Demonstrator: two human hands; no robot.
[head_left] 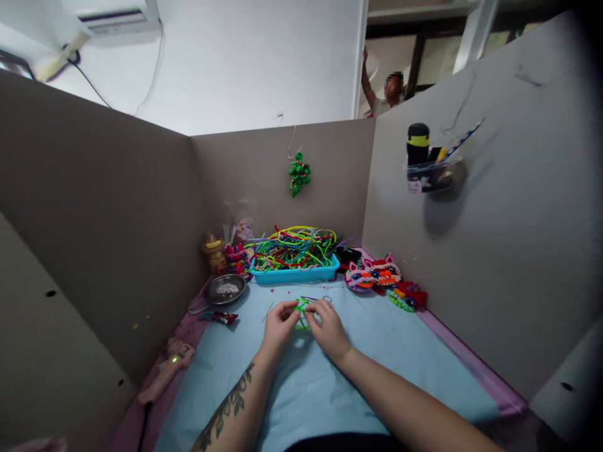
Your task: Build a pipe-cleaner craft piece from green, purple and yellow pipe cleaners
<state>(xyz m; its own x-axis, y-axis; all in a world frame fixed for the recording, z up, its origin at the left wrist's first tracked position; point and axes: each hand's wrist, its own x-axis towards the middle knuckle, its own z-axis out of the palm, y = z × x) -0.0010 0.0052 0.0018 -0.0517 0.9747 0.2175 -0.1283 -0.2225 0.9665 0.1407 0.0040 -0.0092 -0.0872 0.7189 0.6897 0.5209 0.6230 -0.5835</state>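
green piece (302, 324) sits between left hand (281, 319) and right hand (326, 324), over blue cloth (386, 351). both grips narrow, pinching its sides, equally near. metal tool (309, 298) just beyond. longest way: cannot tell.

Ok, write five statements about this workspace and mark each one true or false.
1. The left hand and right hand both hold the green piece. True.
2. The blue tray is left of the metal dish. False: the blue tray is right of the metal dish.
3. A green ornament hangs in front of the back partition. True.
4. The clear container stands on the cloth. False: the clear container is up at the right partition.
5. The tattoo is on the right forearm. False: the left forearm bears the tattoo.
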